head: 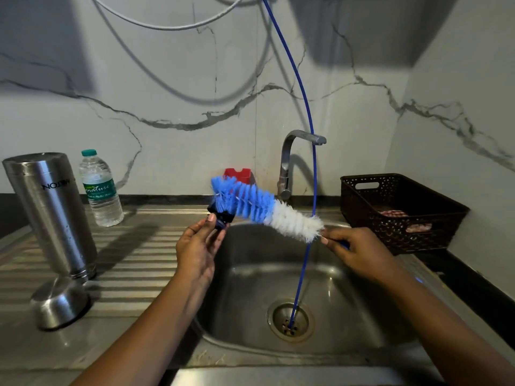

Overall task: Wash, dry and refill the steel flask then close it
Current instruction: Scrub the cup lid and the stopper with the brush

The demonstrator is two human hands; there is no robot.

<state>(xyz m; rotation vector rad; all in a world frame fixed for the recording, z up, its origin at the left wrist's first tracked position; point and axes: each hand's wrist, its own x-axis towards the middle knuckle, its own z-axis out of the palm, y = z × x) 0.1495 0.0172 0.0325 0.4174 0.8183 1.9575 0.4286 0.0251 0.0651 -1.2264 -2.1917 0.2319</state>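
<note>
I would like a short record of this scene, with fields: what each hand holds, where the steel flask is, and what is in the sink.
left hand: pinches a small dark part at the bottle brush blue end
right hand: grips the brush handle, over the sink
steel flask: upside down on the drainboard, left of the sink
steel cap: in front of the flask
sink: blue hose runs down to its drain
</note>
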